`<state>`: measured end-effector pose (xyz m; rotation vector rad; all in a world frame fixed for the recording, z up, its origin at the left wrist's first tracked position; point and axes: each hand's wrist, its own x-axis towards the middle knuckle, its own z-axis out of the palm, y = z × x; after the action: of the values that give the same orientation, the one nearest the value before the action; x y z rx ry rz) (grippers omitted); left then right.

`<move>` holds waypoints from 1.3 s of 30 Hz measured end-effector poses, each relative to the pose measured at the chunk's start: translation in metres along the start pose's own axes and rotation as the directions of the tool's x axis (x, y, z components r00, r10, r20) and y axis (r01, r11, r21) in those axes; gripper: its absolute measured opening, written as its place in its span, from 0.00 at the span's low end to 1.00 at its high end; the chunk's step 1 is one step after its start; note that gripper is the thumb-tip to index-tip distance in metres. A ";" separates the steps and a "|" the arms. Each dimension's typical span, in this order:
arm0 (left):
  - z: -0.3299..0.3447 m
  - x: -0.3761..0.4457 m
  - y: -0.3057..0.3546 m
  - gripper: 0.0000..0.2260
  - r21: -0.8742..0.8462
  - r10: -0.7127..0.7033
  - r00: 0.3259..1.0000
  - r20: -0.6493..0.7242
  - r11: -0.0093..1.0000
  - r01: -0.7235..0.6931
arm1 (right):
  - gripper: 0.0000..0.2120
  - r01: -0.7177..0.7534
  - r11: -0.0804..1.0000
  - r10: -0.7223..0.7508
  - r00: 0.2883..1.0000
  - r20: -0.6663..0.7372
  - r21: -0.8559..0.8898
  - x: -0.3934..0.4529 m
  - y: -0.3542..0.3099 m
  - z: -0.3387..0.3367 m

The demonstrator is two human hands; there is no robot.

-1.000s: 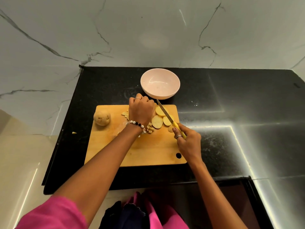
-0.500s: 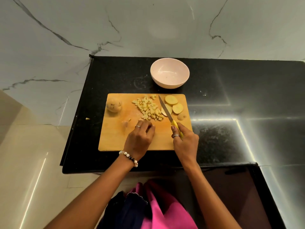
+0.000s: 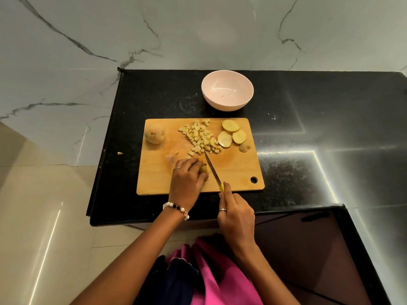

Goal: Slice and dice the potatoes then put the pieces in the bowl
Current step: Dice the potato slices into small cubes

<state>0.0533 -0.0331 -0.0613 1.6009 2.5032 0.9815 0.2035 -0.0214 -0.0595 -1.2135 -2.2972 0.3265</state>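
Observation:
A wooden cutting board [image 3: 237, 172] lies on the black counter. A pile of diced potato [image 3: 200, 138] sits near its far middle. Three round slices [image 3: 231, 134] and an end piece [image 3: 245, 147] lie at the far right. A whole potato [image 3: 154, 133] rests at the far left corner. My left hand [image 3: 187, 181] presses a small potato piece [image 3: 203, 169] onto the board near the front. My right hand [image 3: 235, 214] grips a yellow-handled knife [image 3: 212, 169], its blade beside that piece. The pale pink bowl [image 3: 227, 90] stands empty behind the board.
A stray potato bit [image 3: 120, 153] lies on the counter's left edge. The black counter [image 3: 308, 119] extends right, with marble wall behind. The counter's front edge [image 3: 154, 219] runs just under my wrists; pale floor tiles lie to the left.
My left hand drew back from the diced pile to the board's front and now holds a small potato piece. The knife moved from the slices to beside that piece.

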 end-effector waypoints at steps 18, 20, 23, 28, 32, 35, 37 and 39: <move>0.001 0.007 -0.003 0.14 -0.238 -0.096 0.995 0.018 0.966 0.097 | 0.24 0.033 0.980 0.014 0.974 0.228 -0.198 0.005 -0.018 -0.002; 0.002 0.007 -0.003 0.13 -0.245 -0.103 0.995 0.017 0.964 0.104 | 0.29 0.071 0.968 -0.011 0.971 0.241 -0.242 0.011 -0.022 -0.002; 0.005 0.006 -0.003 0.13 -0.246 -0.121 0.993 0.003 0.962 0.118 | 0.30 0.080 0.956 -0.011 0.971 0.239 -0.283 0.015 -0.023 0.000; 0.008 0.004 -0.002 0.13 -0.222 -0.133 0.991 -0.015 0.967 0.126 | 0.23 0.093 0.951 -0.035 0.980 0.198 -0.294 -0.010 -0.016 -0.008; 0.006 0.004 -0.002 0.14 -0.239 -0.150 0.989 -0.008 0.960 0.144 | 0.25 0.099 0.963 -0.041 0.973 0.226 -0.251 -0.025 -0.012 -0.014; 0.004 0.004 -0.001 0.14 -0.252 -0.150 0.989 0.010 0.956 0.147 | 0.28 0.069 0.973 -0.014 0.970 0.241 -0.221 -0.020 -0.014 -0.017; 0.003 0.004 -0.002 0.14 -0.255 -0.149 0.989 0.014 0.956 0.148 | 0.26 0.052 0.979 -0.004 0.971 0.239 -0.195 -0.016 -0.015 -0.017; 0.003 0.004 -0.003 0.14 -0.260 -0.148 0.989 0.018 0.954 0.147 | 0.23 0.036 0.984 0.006 0.973 0.232 -0.174 -0.011 -0.015 -0.015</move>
<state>0.0496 -0.0289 -0.0642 1.3182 2.3334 1.2302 0.2063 -0.0390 -0.0442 -1.3026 -2.5810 0.2755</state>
